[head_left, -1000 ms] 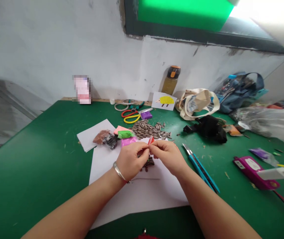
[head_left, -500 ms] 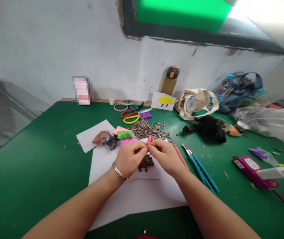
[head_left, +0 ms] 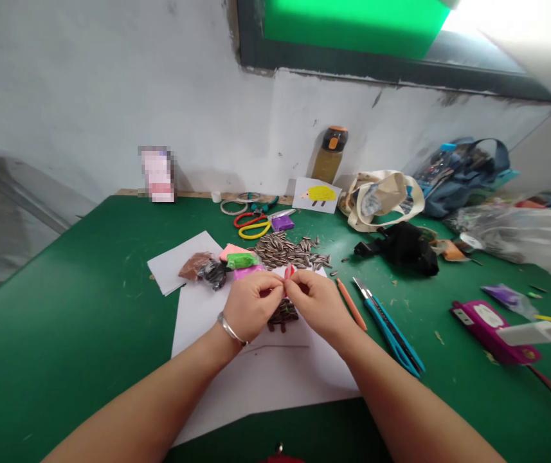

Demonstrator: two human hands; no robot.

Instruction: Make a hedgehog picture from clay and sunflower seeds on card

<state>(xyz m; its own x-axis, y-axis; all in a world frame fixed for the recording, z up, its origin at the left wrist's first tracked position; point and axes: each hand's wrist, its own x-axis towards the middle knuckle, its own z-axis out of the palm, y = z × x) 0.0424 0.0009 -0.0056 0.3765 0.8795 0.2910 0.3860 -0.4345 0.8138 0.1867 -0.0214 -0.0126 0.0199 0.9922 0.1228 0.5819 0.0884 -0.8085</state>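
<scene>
Between the fingertips of both my hands is a small red packet, partly covered by the fingers; its wrapper looks clear. My left hand, with a silver bracelet at the wrist, pinches it from the left. From the other side my right hand pinches it too. Below the hands, a dark seed-covered shape with short brown legs lies on a white sheet, half hidden by the fingers. Just beyond are a pile of striped sunflower seeds and a bright green clay packet.
Brown clay and black clay packets lie left. An orange pencil-like stick, teal scissors-like tool and magenta glue gun lie right. Behind are red-yellow scissors, a hedgehog drawing and a bottle.
Both hands stay pinched together in nearly the same place, the right one shifting slightly left. The red packet has turned a little between the fingertips, and more of the orange stick shows.
</scene>
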